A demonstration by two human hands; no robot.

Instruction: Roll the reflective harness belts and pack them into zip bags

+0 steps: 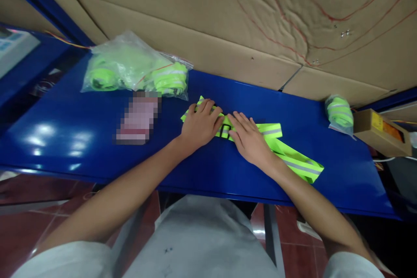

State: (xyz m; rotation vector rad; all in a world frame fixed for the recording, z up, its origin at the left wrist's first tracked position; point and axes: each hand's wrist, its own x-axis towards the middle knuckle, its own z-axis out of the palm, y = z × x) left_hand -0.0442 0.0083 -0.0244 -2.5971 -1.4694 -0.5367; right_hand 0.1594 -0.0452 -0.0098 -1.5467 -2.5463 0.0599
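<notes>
A neon yellow-green reflective strap with a silver stripe lies on the blue table, partly folded and looped toward the right. Its black buckle shows in the gap between my hands. My left hand rests palm down on the strap's left part, fingers a little bent and apart. Flat on the strap just right of the buckle lies my right hand, with its fingers stretched out. Both palms hide the strap beneath them.
Clear plastic bags of rolled neon straps sit at the back left, with a blurred-out pinkish object in front. A bagged strap roll stands at the right beside a small cardboard box. A cardboard panel closes off the rear.
</notes>
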